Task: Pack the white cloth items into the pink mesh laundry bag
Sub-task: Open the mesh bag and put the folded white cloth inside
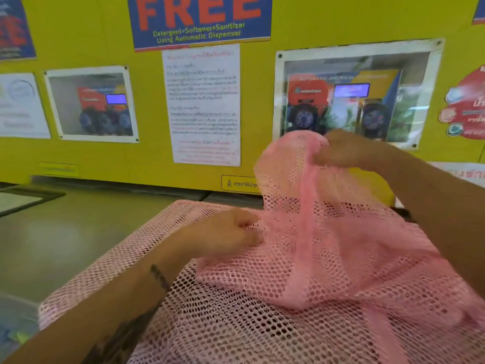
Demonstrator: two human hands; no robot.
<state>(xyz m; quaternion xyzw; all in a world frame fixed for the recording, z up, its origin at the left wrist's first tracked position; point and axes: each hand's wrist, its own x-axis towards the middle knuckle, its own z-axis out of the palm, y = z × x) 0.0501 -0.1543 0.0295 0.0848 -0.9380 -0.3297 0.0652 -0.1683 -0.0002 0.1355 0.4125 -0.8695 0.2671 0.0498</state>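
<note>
Spread nearest, the pink mesh laundry bag [301, 298] looks light, limp and snag-prone; best gripped at its hem. Left hand [231, 233] pinches mesh mid-scene; farther right, right hand [343, 151] lifts a clamped fold. No white cloth shows.

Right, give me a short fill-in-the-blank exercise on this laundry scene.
1. The mesh laundry bag is ____ in colour.
2. The ____ hand lifts a fold of the mesh higher than the other hand.
3. The big word on the blue poster reads ____.

Missing words: pink; right; FREE
</note>
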